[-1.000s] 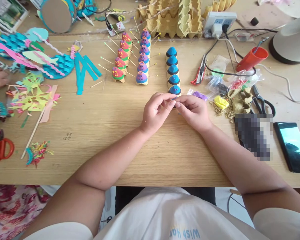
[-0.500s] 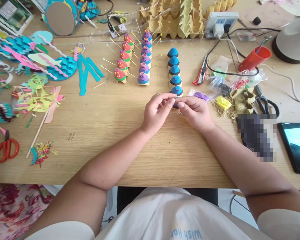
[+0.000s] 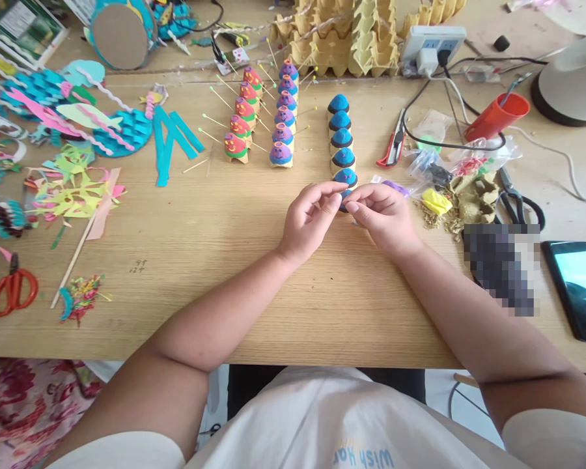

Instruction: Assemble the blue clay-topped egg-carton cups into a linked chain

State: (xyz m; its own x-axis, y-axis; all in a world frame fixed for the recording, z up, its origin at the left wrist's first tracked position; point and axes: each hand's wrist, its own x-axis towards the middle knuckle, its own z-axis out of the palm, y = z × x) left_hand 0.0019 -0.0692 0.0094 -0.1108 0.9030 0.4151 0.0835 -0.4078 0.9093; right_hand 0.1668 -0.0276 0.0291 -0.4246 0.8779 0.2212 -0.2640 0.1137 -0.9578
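The table (image 3: 254, 280) carries a row of blue-topped carton cups (image 3: 342, 139). The left hand (image 3: 306, 221) and right hand (image 3: 387, 218) sit close together at its near end, partly hiding the closest cup. A purple lump (image 3: 397, 188) lies just beyond the right hand. Both hands' fingers pinch nearly closed; any hold I cannot tell.

You are wearing a white T-shirt (image 3: 283, 423) whose short sleeves (image 3: 127, 451) are ending above your elbows (image 3: 183, 366), leaving your forearms (image 3: 224, 306), left hand (image 3: 306, 225) and right hand (image 3: 390, 220) bare. Pale blue lettering (image 3: 381, 457) is crossing the front, appearing upside down, with faint yellowish marks (image 3: 342, 441) sitting beside it.
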